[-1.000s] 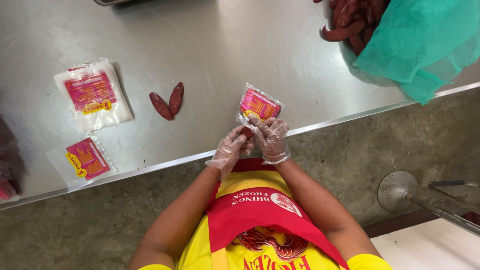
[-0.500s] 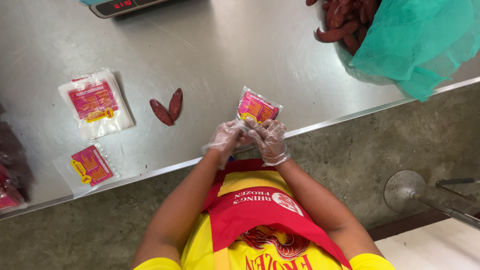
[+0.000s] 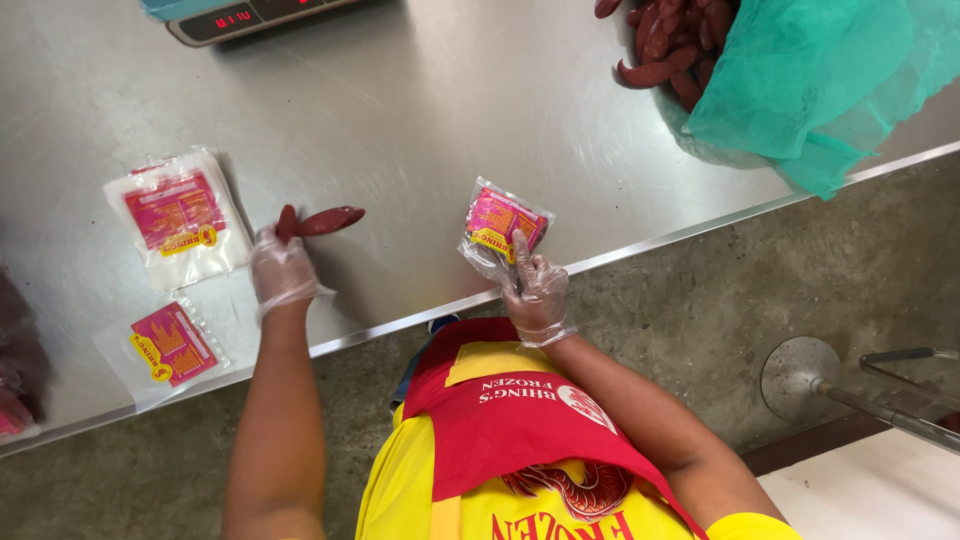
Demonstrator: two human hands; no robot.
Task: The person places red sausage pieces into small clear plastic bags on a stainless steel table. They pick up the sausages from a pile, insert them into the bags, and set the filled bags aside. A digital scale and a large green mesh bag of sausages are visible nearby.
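Note:
Both my hands wear clear plastic gloves. My left hand grips two dark red sausages on the steel table. My right hand holds a small clear plastic pouch with a pink and yellow label at the table's front edge. The pouch looks empty, and its mouth points toward my hand.
A stack of labelled pouches and a single pouch lie at the left. A pile of red sausages sits at the back right under green netting. A digital scale stands at the back edge.
My left hand let go of the pouch, reached left and took hold of the two sausages. My right hand keeps holding the pouch at the table edge.

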